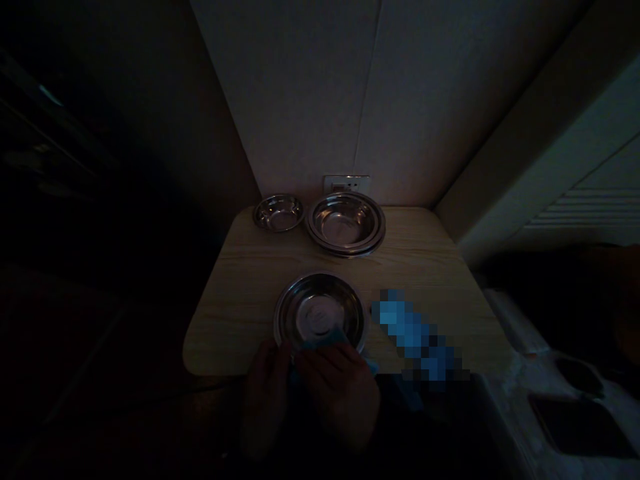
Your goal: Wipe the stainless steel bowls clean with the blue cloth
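Observation:
A steel bowl point(320, 313) sits near the front edge of a small wooden table point(240, 280). My left hand point(265, 393) and my right hand point(340, 393) meet at the bowl's near rim. Both are closed on a light blue cloth point(320, 343) that lies over that rim. The scene is very dim and the fingers are hard to make out.
At the back of the table stand a small steel bowl point(279, 212) and a stack of larger steel bowls point(346, 223), in front of a wall socket point(346, 183). A blurred blue object point(415, 333) lies right of the near bowl. A white unit point(550, 393) stands at the right.

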`<state>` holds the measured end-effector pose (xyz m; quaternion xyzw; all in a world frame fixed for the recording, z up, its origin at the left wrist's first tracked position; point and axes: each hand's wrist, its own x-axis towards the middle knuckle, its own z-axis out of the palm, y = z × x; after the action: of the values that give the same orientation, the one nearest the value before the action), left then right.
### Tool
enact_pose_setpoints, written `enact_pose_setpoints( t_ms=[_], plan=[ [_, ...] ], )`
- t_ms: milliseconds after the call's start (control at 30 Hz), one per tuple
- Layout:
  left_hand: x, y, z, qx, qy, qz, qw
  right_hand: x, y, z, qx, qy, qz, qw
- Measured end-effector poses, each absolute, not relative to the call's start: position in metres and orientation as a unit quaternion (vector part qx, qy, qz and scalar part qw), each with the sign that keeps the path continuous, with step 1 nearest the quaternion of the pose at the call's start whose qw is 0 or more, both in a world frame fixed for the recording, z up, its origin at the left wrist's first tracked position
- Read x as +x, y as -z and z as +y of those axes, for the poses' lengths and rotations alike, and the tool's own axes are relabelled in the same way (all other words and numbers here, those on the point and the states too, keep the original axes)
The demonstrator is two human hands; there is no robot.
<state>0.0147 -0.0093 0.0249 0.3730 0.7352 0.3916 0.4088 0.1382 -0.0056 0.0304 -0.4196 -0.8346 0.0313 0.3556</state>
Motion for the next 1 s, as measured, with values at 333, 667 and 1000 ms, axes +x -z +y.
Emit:
enact_pose_setpoints(
  t_ms=[333,667,1000],
  plan=[
    [0.002,-0.029,0.009,0.327,-0.397,0.722,0.463,0.187,-0.033,0.000,-0.299,-0.024,-0.897,0.325],
    [-0.003,-0.029,0.009,0.376,-0.372,0.731,0.432,0.138,-0.027,-0.010,-0.366,-0.051,-0.850,0.376],
    [0.001,-0.029,0.017,0.370,-0.386,0.729,0.428,0.182,-0.035,-0.006,-0.312,-0.028,-0.886,0.342]
  ],
)
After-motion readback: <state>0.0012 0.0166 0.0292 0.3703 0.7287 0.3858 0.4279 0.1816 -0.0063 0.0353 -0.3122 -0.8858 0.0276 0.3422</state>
